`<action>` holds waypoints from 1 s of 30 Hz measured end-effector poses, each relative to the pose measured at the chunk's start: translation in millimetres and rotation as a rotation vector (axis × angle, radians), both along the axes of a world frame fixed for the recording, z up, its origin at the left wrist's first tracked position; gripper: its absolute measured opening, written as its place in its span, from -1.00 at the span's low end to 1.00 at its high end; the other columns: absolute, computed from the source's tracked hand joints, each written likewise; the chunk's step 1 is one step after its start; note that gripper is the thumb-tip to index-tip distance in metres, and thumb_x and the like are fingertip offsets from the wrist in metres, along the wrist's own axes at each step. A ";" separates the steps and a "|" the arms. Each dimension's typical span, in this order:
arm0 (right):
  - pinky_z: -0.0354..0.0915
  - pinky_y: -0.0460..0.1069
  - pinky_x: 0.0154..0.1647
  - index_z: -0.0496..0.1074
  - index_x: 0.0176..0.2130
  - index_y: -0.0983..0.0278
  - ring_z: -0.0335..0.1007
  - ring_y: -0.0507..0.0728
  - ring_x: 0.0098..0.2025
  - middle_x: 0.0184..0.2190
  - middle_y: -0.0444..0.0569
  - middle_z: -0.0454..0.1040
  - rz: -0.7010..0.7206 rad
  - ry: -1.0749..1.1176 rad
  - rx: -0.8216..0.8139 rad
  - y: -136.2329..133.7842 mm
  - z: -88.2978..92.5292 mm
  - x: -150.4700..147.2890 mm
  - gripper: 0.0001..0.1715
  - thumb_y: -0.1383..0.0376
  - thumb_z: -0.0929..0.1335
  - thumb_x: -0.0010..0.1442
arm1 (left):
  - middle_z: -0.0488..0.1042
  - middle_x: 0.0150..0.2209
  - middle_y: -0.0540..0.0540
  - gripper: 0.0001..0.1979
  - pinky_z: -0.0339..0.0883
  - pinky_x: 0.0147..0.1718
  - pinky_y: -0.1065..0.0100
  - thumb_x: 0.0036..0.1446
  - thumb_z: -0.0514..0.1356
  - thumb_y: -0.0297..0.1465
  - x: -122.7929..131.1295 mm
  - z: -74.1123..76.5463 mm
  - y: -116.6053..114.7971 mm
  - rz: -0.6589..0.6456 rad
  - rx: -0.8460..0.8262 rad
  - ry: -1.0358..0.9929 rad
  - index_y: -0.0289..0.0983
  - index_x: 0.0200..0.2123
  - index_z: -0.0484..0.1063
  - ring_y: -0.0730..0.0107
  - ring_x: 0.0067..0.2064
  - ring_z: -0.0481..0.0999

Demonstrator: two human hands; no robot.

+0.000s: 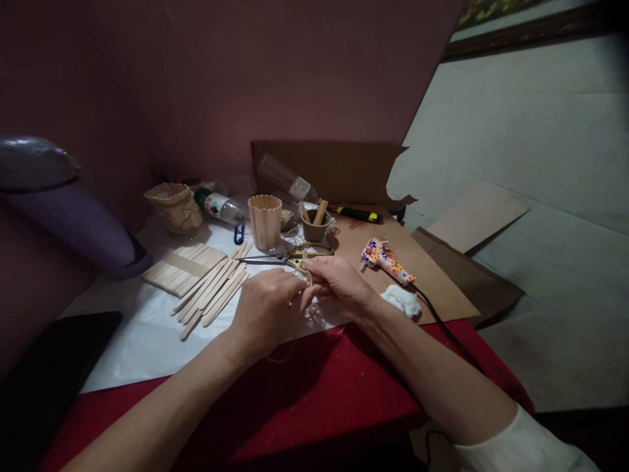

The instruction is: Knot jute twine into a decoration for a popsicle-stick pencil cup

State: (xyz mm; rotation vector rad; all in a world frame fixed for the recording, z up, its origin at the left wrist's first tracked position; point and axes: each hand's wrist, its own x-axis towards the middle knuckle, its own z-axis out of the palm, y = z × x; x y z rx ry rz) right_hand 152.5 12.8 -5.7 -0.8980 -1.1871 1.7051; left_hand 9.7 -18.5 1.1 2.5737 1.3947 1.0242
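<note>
My left hand (269, 307) and my right hand (339, 280) meet over the front of the table, fingers closed around a thin pale string (308, 278). Loose strands of it hang below, toward the red cloth. Just beyond my fingers lies a pair of scissors (297, 261) with gold handles, blades pointing left. To the left of my left hand, loose popsicle sticks (211, 290) are spread beside a banded bundle of sticks (184, 267). A cup made of popsicle sticks (265, 223) stands upright behind the scissors.
A patterned glue gun (388, 261) with a black cord lies on cardboard (442, 298) at the right, near a crumpled white tissue (401, 300). Behind are a small pot (315, 226), a yellow-black cutter (358, 214), plastic bottles (220, 204) and a decorated stick pot (173, 208). A purple object (73, 216) juts in at left.
</note>
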 end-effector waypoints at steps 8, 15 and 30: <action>-0.29 -0.14 -0.70 0.15 -0.57 0.29 -0.23 -0.14 -0.71 -0.72 -0.31 -0.01 -0.148 -0.028 0.112 7.0 1.8 6.4 -0.61 0.13 0.36 0.05 | 0.17 -0.78 0.08 -0.61 -0.06 -0.70 0.48 0.05 0.14 -0.16 -5.7 17.4 0.1 -0.148 -0.754 -0.561 -0.33 -0.63 0.40 0.61 -0.71 0.12; -0.12 -0.13 -0.65 0.27 -0.51 0.31 -0.09 -0.09 -0.63 -0.67 -0.25 0.09 -0.072 -0.231 0.311 -0.2 0.2 0.7 -0.67 0.11 0.34 0.07 | 0.29 -0.67 0.11 -0.69 -0.07 -0.74 0.52 -0.12 0.30 -0.33 -7.8 12.7 10.5 -0.045 -0.768 -1.023 -0.33 -0.26 0.44 0.64 -0.70 0.15; -0.03 -0.11 -0.58 0.28 -0.52 0.30 -0.02 -0.04 -0.59 -0.65 -0.21 0.13 -0.077 -0.411 0.410 -2.5 -1.0 -0.9 -0.76 0.24 0.27 0.13 | 0.39 -0.62 -0.01 -0.83 0.09 -0.65 0.50 -0.09 0.24 -0.36 -4.9 1.0 12.3 0.096 -0.539 -0.741 -0.37 -0.47 0.53 0.56 -0.60 0.24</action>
